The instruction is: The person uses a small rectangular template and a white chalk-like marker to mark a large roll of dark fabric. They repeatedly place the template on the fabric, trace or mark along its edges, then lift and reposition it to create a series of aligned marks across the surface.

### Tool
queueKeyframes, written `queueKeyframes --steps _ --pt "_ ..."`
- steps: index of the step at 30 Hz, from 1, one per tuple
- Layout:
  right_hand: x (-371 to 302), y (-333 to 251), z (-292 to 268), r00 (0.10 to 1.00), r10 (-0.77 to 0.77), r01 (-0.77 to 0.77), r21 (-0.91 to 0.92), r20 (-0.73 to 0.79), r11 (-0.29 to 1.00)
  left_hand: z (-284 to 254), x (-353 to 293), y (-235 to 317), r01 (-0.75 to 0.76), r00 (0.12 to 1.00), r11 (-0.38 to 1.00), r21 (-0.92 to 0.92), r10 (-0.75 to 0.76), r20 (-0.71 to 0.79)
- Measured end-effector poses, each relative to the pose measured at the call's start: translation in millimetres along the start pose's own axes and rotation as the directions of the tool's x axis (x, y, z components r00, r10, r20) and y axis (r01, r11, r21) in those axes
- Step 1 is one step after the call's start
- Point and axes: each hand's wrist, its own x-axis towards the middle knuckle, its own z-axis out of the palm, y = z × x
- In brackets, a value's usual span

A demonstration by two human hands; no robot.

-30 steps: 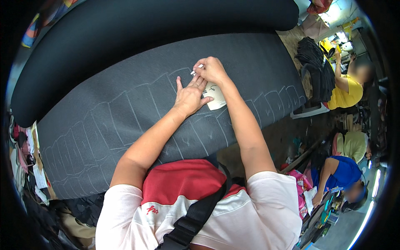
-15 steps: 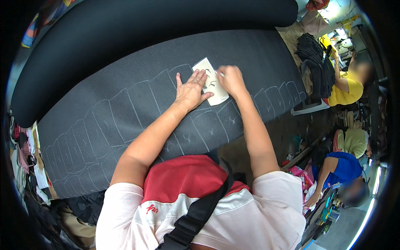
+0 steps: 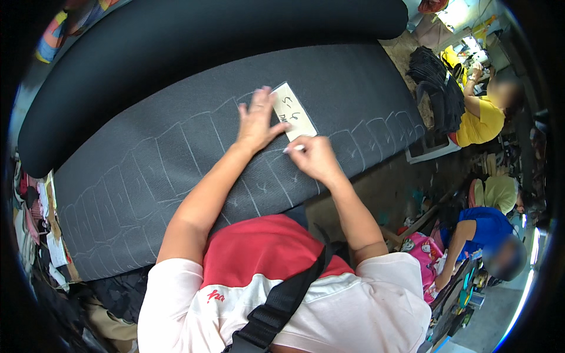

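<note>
A cream paper pattern piece (image 3: 297, 117) with dark handwriting lies on dark grey fabric (image 3: 329, 70). My left hand (image 3: 256, 125) is spread beside its left edge, the thumb resting on the paper and the fingers apart. At the lower end of the pattern, my right hand (image 3: 318, 157) pinches a small white piece of chalk (image 3: 294, 149), its tip at the fabric. White outlines of similar shapes run in rows across the cloth on both sides of my hands.
A thick black fabric roll (image 3: 200, 41) lies along the far side. Dark folded cloth (image 3: 436, 82) is stacked at the right, near a person in yellow (image 3: 482, 120). A person in blue (image 3: 488, 226) sits lower right. Scraps of cloth (image 3: 35, 206) hang at the left.
My right hand with the chalk has moved from the pattern's right side down to its lower end. My left hand has shifted slightly left, mostly off the paper.
</note>
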Motion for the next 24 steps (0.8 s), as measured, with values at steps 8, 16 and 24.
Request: queueKeyframes --steps 8,16,24 --pt "19 109 -43 0.842 -0.053 -0.184 -0.377 -0.537 0.908 -228 -120 -180 0.792 0.161 0.559 -0.245 -0.579 -0.799" --pt "18 104 -26 0.881 0.094 -0.306 -0.406 -0.465 0.861 -248 -222 -273 0.994 0.001 -0.064 0.09 -0.811 -0.585" --pt "7 98 -18 0.932 0.056 -0.238 -0.491 -0.357 0.838 -266 -219 -296 0.991 0.008 -0.071 0.114 -0.816 -0.578"
